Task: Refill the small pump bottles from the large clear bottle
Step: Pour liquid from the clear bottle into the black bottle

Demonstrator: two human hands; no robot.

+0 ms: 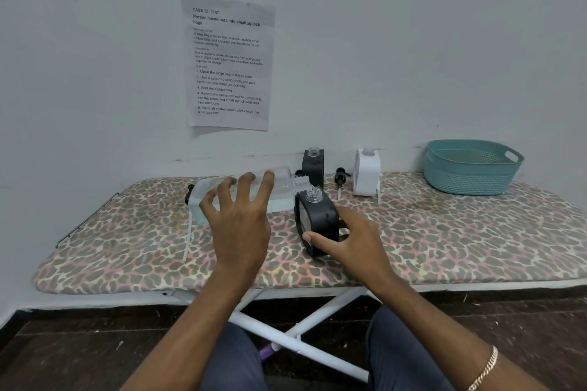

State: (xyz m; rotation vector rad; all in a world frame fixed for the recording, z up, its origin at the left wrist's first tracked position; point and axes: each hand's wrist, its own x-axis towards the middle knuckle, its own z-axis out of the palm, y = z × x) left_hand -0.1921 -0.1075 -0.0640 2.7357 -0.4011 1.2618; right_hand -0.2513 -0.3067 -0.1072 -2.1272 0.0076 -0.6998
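My left hand [238,216] grips the large clear bottle [279,187], which is tipped on its side with its open neck pointing right. That neck sits just over the open mouth of a small black bottle [317,219]. My right hand [346,241] holds this black bottle, slightly tilted, on the leopard-print board [444,232]. A second black bottle [313,167] and a white bottle [367,173] stand uncapped by the wall. Loose black pump heads lie at the back, one [340,176] between these two bottles and another [189,194] at the left behind the clear bottle.
A teal plastic basket [470,168] stands at the back right of the board. A printed sheet [228,63] is taped to the wall above. The board's white crossed legs [301,333] and my knees are below its front edge.
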